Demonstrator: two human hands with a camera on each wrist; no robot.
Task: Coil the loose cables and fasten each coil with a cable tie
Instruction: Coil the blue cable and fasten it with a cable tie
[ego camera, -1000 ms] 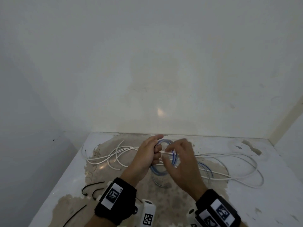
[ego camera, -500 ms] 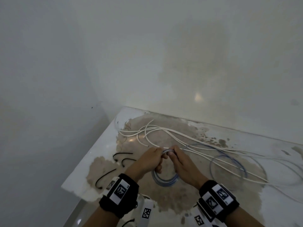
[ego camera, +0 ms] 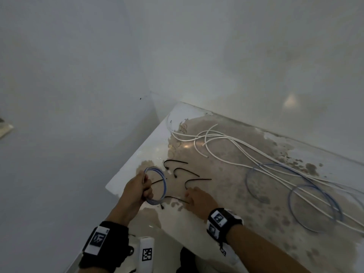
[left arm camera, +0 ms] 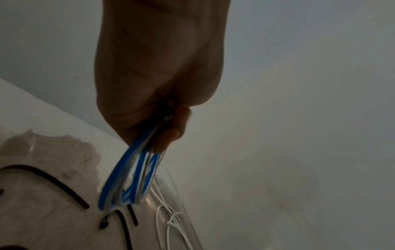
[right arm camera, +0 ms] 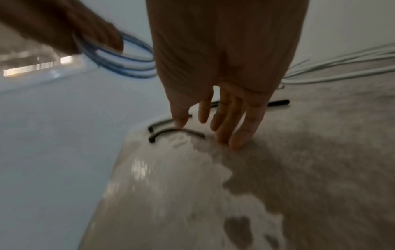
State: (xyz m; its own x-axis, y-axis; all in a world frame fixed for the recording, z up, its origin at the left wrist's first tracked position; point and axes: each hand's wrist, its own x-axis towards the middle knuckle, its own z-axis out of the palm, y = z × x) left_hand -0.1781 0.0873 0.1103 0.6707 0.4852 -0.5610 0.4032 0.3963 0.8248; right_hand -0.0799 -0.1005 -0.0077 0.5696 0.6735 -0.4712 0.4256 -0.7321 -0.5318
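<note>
My left hand (ego camera: 144, 187) grips a small coil of blue and white cable (ego camera: 163, 184) and holds it upright over the table's left front corner. In the left wrist view the coil (left arm camera: 132, 177) hangs out of the closed fingers (left arm camera: 171, 135). Several black cable ties (ego camera: 186, 171) lie curved on the table beside it. My right hand (ego camera: 190, 197) is flat and open among them. Its thumb tip (right arm camera: 180, 123) touches the nearest tie (right arm camera: 177, 131), and its fingertips (right arm camera: 235, 142) rest on the table. It holds nothing.
A loose blue cable (ego camera: 295, 196) loops over the table's right half. Long white cables (ego camera: 226, 146) run from the back left corner off to the right. The worn white table (ego camera: 216, 223) ends at its left edge (ego camera: 126, 168) and stands against a white wall.
My view has swung left. The right hand let go of the blue coil and dropped onto the black ties. The left hand carried the coil left, to the table's corner.
</note>
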